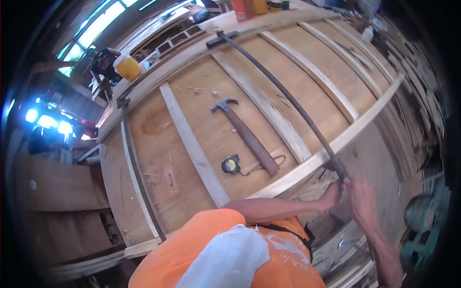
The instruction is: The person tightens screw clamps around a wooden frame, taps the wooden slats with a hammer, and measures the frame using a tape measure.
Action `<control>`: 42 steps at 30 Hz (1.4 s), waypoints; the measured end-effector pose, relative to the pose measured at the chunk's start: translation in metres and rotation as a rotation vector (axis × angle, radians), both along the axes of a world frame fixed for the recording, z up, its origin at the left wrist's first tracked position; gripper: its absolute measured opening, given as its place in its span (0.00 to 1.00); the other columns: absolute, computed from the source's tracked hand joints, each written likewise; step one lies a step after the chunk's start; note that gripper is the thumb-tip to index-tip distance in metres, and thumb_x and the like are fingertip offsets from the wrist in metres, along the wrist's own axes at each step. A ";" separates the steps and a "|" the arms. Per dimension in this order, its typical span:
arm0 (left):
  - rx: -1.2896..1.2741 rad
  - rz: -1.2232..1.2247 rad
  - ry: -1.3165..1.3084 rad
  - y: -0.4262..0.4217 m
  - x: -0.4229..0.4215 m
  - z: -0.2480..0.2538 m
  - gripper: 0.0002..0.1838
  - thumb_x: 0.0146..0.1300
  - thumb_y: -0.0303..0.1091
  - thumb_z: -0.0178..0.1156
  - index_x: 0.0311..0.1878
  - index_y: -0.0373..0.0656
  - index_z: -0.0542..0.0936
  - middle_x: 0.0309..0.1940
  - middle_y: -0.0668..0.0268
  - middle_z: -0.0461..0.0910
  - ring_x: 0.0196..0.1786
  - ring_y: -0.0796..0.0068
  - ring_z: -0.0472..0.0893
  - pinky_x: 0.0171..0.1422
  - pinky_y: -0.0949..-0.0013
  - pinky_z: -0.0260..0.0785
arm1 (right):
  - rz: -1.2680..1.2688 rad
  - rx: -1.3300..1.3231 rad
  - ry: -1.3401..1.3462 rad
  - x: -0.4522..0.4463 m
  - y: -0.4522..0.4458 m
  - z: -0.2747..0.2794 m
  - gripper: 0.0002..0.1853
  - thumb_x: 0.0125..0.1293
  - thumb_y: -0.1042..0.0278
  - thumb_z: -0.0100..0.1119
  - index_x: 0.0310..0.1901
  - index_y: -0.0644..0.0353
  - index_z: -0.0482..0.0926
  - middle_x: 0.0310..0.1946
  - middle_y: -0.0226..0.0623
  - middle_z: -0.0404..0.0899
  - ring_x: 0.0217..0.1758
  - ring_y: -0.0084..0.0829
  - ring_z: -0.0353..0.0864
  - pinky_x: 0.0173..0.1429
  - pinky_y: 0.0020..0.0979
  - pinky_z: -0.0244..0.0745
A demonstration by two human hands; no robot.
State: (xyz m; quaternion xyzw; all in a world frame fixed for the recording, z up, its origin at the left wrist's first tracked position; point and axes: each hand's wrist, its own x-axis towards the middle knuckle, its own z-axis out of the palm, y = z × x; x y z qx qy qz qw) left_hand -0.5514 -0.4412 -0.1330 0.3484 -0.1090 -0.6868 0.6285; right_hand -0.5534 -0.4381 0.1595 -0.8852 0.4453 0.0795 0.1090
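Observation:
A long dark bar clamp (293, 102) lies across a wooden frame (331, 144) with slats over a plywood panel (192, 103). At its near end, beyond the frame's front rail, both my hands are close together. My left hand (331, 196) is closed at the clamp's end, its fingers partly hidden. Beside it, my right hand (361, 198) is closed around the same end; the part under the fingers does not show. A claw hammer (247, 136) with a wooden handle rests on the panel, and next to it is a tape measure (231, 164).
A second bar clamp (137, 168) spans the frame at left. A yellow container (127, 67) stands beyond the far left edge. Stacked wood strips (408, 105) line the right side. A green machine (422, 240) is at lower right.

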 end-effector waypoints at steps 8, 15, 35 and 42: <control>-0.204 -0.138 -0.720 0.020 0.045 0.070 0.22 0.73 0.22 0.48 0.69 0.30 0.71 0.61 0.38 0.81 0.69 0.43 0.78 0.74 0.50 0.68 | -0.026 0.193 -0.145 0.005 -0.012 0.017 0.19 0.83 0.61 0.52 0.37 0.69 0.79 0.26 0.60 0.77 0.32 0.62 0.78 0.39 0.55 0.69; -0.109 -0.357 -0.656 0.012 0.057 0.081 0.26 0.75 0.26 0.50 0.74 0.36 0.66 0.62 0.41 0.81 0.69 0.43 0.79 0.73 0.50 0.70 | -0.077 0.254 -0.165 0.000 -0.022 0.000 0.21 0.83 0.60 0.52 0.35 0.69 0.78 0.23 0.57 0.74 0.26 0.56 0.74 0.36 0.51 0.68; -0.316 -0.455 -0.581 0.041 0.100 0.112 0.68 0.55 0.67 0.75 0.83 0.28 0.51 0.81 0.36 0.59 0.85 0.42 0.59 0.89 0.53 0.52 | -0.196 0.468 -0.109 0.008 -0.028 0.012 0.22 0.85 0.57 0.49 0.44 0.70 0.82 0.27 0.61 0.80 0.31 0.61 0.82 0.40 0.50 0.75; -0.385 -0.355 -0.590 0.036 0.089 0.111 0.61 0.60 0.58 0.76 0.83 0.31 0.52 0.81 0.38 0.58 0.86 0.43 0.57 0.89 0.51 0.50 | -0.108 0.358 -0.071 0.009 -0.029 0.015 0.20 0.84 0.59 0.51 0.41 0.70 0.81 0.26 0.63 0.77 0.30 0.63 0.79 0.38 0.53 0.72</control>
